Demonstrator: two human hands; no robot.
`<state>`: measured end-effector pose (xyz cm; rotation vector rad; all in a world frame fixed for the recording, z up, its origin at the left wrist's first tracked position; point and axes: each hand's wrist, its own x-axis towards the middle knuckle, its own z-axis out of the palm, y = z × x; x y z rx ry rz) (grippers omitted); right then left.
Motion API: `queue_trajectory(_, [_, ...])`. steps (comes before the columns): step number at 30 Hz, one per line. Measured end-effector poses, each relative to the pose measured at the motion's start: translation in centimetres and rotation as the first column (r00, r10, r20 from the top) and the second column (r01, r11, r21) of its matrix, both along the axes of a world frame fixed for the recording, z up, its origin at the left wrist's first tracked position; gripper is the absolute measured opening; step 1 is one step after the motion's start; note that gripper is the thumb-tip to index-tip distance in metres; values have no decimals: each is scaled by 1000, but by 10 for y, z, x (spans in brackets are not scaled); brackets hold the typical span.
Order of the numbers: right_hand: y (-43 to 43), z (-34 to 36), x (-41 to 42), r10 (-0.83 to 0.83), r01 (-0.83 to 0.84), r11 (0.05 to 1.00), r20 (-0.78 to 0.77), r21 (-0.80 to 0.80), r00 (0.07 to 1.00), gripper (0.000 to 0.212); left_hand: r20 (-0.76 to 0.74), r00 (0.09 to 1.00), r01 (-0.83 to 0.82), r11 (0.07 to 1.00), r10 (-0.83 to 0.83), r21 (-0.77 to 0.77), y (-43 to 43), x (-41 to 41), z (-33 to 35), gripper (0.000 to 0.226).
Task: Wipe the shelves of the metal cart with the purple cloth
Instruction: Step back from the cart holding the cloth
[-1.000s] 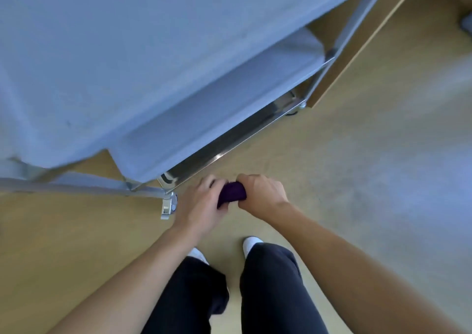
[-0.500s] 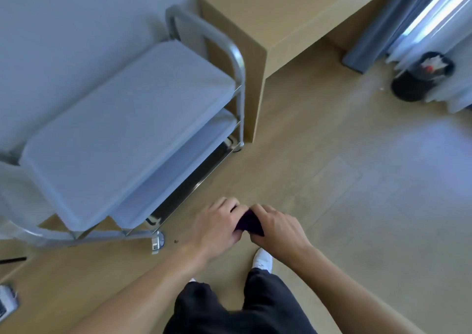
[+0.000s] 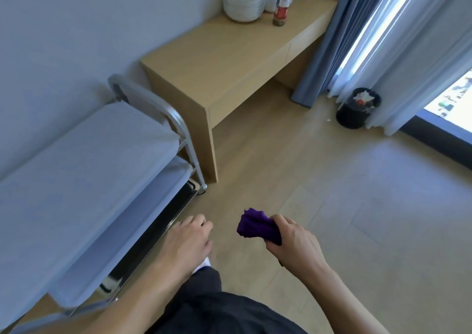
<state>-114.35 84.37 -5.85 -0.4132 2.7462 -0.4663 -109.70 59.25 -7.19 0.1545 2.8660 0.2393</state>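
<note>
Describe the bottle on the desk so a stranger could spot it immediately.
Find the long light wooden desk against the wall. At its far end, right of the stack of white plates, stands a clear bottle with a red label, the only tall, narrow item beside them.

No legible text or labels.

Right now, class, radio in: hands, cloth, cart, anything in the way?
Right hand gripping cloth, bunched. Left hand empty, fingers curled. Cart to the left, cloth off it. Nothing between cloth and shelves.
</note>
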Motion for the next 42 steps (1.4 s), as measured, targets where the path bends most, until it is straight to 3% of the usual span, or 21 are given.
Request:
queue_trajectory(10, [-68, 19, -193, 10, -11, 1000, -81, -13, 997, 25, -83, 996, -11, 999, 15, 48, -29, -189, -8, 26])
queue_trajectory(16, [-115, 31, -315, 90, -90, 996, -107, 12, 990, 31, -153, 987, -27, 990, 48, 139, -63, -307, 12, 54])
queue_trajectory(23, [-170, 19, -427, 321, -322, 946, -51, -23, 946, 44, 0, 953, -277, 872, 302, 403, -102, -394, 5, 64])
queue_trajectory(27, [-207, 5, -499, 496, -496, 868, -20, 4, 868, 44, 47, 861, -474, 766, 506, 434, -111, -428, -12, 42])
queue_trajectory(34, [-273, 8, -604, 757, -757, 653, -17, -3, 653, 48, -37, 578, -752, 549, 816, 364, -114, -488, -8, 34])
queue_trajectory(38, [-300, 4, -631, 854, -850, 521, -46, 76, 519, 64, 2, 481, -837, 458, 877, 299, -124, -504, -11, 41])
queue_trajectory(40, [-302, -4, -639, 856, -849, 517, -64, 108, 513, 67, 26, 445, -867, 424, 895, 262, -125, -510, -18, 51])
queue_trajectory(42, [-298, -15, -645, 845, -844, 533, -94, 67, 526, 56, -51, 429, -881, 430, 902, 197, -121, -516, -25, 56])
